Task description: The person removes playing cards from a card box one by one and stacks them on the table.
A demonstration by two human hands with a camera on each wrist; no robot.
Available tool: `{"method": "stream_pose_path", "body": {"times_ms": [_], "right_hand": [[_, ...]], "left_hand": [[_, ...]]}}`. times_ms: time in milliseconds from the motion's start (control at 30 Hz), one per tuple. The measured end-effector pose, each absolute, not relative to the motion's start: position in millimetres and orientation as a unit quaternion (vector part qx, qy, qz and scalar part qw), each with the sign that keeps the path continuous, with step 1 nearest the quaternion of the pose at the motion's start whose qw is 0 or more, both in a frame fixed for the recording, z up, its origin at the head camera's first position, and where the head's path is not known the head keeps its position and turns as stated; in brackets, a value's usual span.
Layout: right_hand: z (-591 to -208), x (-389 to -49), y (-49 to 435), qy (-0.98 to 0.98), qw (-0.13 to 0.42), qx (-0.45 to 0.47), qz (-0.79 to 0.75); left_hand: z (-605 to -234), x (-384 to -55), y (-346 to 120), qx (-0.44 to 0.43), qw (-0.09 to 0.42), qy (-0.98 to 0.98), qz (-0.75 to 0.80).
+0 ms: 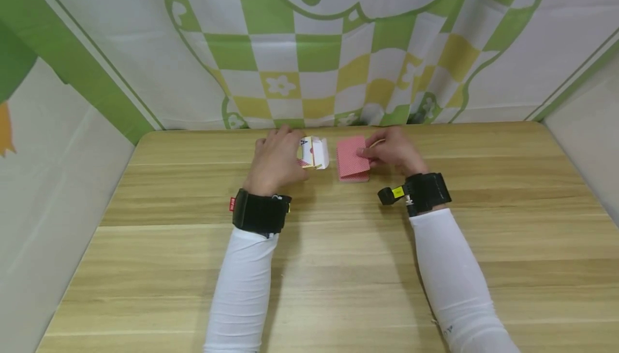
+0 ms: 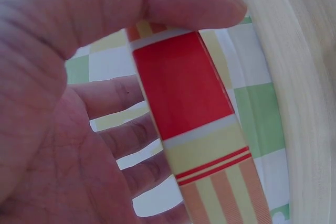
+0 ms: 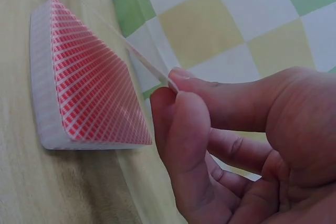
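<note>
While the left hand (image 1: 274,160) holds the box (image 1: 307,155) by its left end, we see in the head view that the right hand (image 1: 394,151) pinches a card (image 1: 352,151) at its right edge, over the deck (image 1: 355,179). Box and deck are near each other toward the far edge of the table (image 1: 338,267), with a gap between them. The box's white flap (image 1: 320,154) points right, toward the deck, and a letter A shows on its face. The card, pink like the deck, sits askew, so we can make out a strip of the deck below it. Each wrist wears a black band (image 1: 261,213), and white sleeves (image 1: 244,283) cover the forearms. Behind the table hangs a checked cloth (image 1: 316,52).

From the left wrist we look at a narrow side of the box, with its red panel and stripes. The thumb lies across it and the fingers reach behind, slightly spread; whether the box touches the table, we cannot tell.

From the right wrist we find thumb and forefinger closed together on the card, which shows nearly edge-on, lifted apart from the deck. The other fingers curl below. The deck rests on the table, squarely stacked.
</note>
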State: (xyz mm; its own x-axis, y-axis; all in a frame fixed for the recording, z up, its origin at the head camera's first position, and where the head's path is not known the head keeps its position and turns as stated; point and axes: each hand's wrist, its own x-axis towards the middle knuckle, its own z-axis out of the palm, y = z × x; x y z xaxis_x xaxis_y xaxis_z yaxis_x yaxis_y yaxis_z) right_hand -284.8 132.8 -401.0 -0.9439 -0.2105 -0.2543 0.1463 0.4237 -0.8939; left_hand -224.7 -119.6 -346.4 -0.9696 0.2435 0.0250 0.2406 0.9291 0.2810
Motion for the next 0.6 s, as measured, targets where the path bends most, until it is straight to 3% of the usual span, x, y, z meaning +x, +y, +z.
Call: {"method": "stream_pose_path", "body": {"times_ms": [600], "right_hand": [[-401.9, -282.8, 130.1, 0.844, 0.166, -0.007, -0.511]], "left_hand": [[-346.9, -224.8, -117.5, 0.123, 0.004, 0.982, 0.145]]}}
